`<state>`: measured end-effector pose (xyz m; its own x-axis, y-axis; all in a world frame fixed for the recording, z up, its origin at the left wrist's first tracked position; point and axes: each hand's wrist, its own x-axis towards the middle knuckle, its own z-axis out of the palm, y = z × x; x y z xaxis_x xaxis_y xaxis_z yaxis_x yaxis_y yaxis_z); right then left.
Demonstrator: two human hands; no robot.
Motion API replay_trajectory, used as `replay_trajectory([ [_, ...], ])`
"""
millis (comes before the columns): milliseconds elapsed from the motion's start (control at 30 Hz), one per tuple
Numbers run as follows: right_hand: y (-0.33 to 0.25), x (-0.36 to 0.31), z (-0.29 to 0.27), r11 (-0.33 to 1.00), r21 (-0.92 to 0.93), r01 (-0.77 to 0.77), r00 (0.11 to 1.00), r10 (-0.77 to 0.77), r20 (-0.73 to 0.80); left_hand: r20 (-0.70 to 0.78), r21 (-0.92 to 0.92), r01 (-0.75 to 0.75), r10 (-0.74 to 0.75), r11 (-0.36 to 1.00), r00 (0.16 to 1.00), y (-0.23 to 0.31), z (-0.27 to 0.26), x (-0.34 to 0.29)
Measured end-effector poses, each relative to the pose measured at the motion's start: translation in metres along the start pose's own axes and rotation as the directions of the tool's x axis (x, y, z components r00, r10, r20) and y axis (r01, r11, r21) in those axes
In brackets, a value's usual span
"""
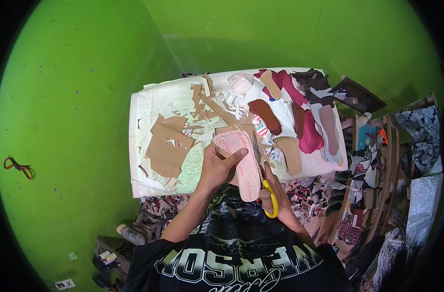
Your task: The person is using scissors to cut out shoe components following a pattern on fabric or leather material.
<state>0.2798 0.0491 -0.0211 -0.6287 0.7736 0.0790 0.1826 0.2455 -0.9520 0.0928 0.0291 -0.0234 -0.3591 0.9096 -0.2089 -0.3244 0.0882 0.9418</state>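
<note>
My left hand [220,168] is closed on a pale pink insole [248,177] with red print, its thumb pressed flat on the upper face. Behind the insole is a piece of brown cardboard [235,128], partly hidden by it. My right hand [276,191] grips a pair of scissors by the yellow handle [271,199]. The dark scissor blades [255,147] lie along the insole's right edge, at the cardboard; whether they are parted I cannot tell. Both hands are over the table's near edge, in front of my body.
The pale-topped table [143,109] carries a large cardboard sheet [168,151], cardboard scraps [205,102], a brown insole [265,117], tan insoles [288,153] and maroon pieces [310,134]. Fabric scraps [304,194] lie beneath. A wooden rack [391,165] with materials stands right; green walls [85,97] enclose the corner.
</note>
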Motion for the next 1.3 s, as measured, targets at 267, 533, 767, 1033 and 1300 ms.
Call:
replay_trajectory([
  [267,0.012,-0.002,-0.002,0.991,0.089,-0.101,0.988,0.089,0.125,-0.017,-0.162,0.022,-0.025,0.987,1.0,-0.007,0.0,0.0],
  [533,0.003,0.005,-0.006,0.996,0.037,-0.08,0.995,0.077,0.068,0.039,-0.254,0.098,-0.091,0.962,0.995,-0.005,0.001,-0.002],
  [767,0.001,0.004,-0.011,0.996,-0.061,0.065,0.997,-0.067,-0.037,0.093,-0.208,0.173,-0.156,0.963,0.983,-0.006,-0.003,0.0],
  [1033,0.003,0.003,-0.035,0.969,-0.103,-0.224,0.958,0.238,0.158,0.229,-0.154,0.259,-0.22,0.954,0.948,0.003,-0.019,0.006],
  [1300,0.004,0.007,-0.061,0.95,-0.156,-0.27,0.9,0.307,0.309,0.339,0.083,0.279,-0.29,0.957,0.895,0.016,-0.034,0.012],
])
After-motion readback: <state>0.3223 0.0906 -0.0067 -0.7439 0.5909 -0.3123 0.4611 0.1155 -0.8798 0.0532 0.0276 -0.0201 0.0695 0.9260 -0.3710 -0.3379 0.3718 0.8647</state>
